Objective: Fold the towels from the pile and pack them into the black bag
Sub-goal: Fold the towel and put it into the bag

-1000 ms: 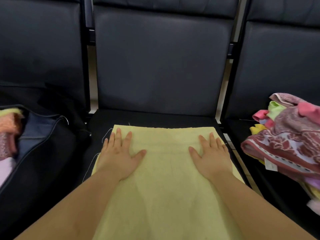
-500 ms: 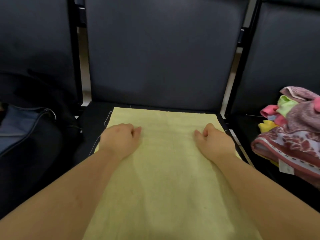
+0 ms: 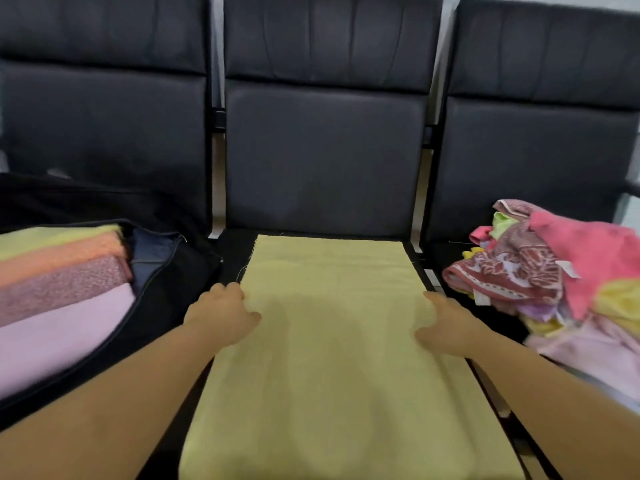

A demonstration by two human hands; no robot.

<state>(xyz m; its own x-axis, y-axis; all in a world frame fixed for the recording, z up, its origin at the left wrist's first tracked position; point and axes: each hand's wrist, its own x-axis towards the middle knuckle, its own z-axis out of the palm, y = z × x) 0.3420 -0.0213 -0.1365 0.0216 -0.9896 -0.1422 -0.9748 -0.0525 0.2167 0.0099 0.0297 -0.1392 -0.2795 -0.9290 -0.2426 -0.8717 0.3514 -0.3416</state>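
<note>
My left hand (image 3: 221, 315) and right hand (image 3: 446, 323) pinch the pale yellow cloth towel's (image 3: 332, 341) side edges, fingers curled, ready to fold it.

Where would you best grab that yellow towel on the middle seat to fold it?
Probably by its two long side edges, one hand from each side. The yellow towel lies flat and runs lengthwise toward the seat back, so those edges are free. The left hand and right hand already grip them about halfway along.

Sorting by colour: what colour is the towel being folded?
Pale yellow towel, plain, seen in the head view.
</note>
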